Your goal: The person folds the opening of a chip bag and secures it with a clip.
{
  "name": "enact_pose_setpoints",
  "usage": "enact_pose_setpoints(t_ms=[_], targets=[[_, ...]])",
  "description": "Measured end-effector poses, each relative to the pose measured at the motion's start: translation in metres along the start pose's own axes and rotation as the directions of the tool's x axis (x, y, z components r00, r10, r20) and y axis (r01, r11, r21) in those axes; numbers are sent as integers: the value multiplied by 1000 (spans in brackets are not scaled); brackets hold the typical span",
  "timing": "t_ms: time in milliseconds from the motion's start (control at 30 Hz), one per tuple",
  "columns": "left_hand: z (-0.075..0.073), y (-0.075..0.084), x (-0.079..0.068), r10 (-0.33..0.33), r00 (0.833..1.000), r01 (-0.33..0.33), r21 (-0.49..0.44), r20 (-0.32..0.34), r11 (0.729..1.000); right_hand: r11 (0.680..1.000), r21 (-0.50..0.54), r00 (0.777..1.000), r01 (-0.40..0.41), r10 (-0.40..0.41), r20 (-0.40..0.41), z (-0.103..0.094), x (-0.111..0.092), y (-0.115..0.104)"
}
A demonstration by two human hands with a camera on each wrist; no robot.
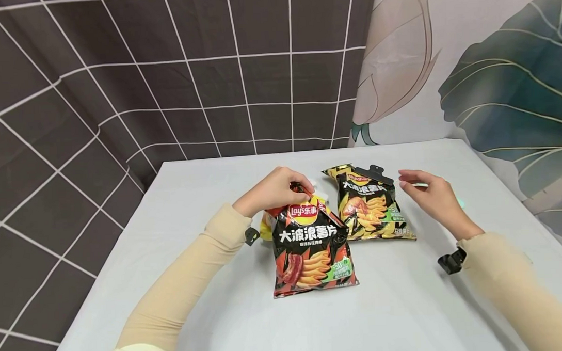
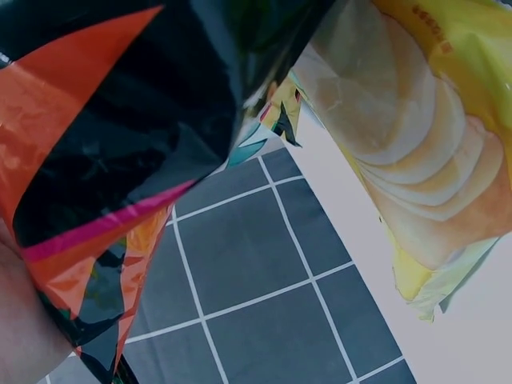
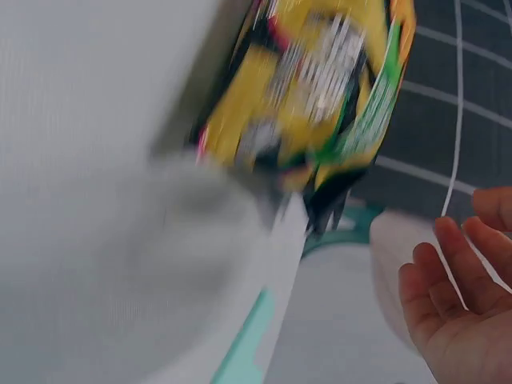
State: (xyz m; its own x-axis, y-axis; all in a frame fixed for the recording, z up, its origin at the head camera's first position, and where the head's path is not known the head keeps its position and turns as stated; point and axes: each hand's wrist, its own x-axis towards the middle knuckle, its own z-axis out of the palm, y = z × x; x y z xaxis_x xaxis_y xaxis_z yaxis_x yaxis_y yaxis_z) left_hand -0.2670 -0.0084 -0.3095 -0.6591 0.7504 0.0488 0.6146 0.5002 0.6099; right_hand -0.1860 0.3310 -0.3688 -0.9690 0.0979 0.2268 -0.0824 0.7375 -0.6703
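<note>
My left hand (image 1: 281,188) pinches the top edge of a black and red Lay's chip bag (image 1: 311,246), which stands upright with its printed front toward me. In the left wrist view the bag's back (image 2: 120,120) fills the upper left. My right hand (image 1: 432,196) is held above the table, its fingers loosely bent and holding nothing. Just left of its fingertips is a black and yellow chip bag (image 1: 368,208) with a black bag clip (image 1: 375,174) across its top. The right wrist view shows this second bag (image 3: 312,88) blurred, apart from the fingers (image 3: 456,272).
Behind the held bag is a yellow chip bag (image 1: 266,227), mostly hidden; its chip picture shows in the left wrist view (image 2: 432,152). A mint-green object (image 3: 244,344) lies on the white table (image 1: 230,322), right of the clipped bag. Dark gridded cloth (image 1: 203,85) hangs behind.
</note>
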Motion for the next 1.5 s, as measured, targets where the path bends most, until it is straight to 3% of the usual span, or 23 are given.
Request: enact_pose_setpoints(t_ms=[667,1367,1500], targets=[[0,0,2,11,1000,-11,-1,5,1000,970,-205,989,-133,144,44,-29,30,59],[0,-3,-2,-20,1000,19,-36,-7,999,911,-317,936,-265,322,141,-21,43,75],[0,-3,-1,-7,1000,7,-37,-1,999,910,-337,945,-241,299,132,-20,41,80]])
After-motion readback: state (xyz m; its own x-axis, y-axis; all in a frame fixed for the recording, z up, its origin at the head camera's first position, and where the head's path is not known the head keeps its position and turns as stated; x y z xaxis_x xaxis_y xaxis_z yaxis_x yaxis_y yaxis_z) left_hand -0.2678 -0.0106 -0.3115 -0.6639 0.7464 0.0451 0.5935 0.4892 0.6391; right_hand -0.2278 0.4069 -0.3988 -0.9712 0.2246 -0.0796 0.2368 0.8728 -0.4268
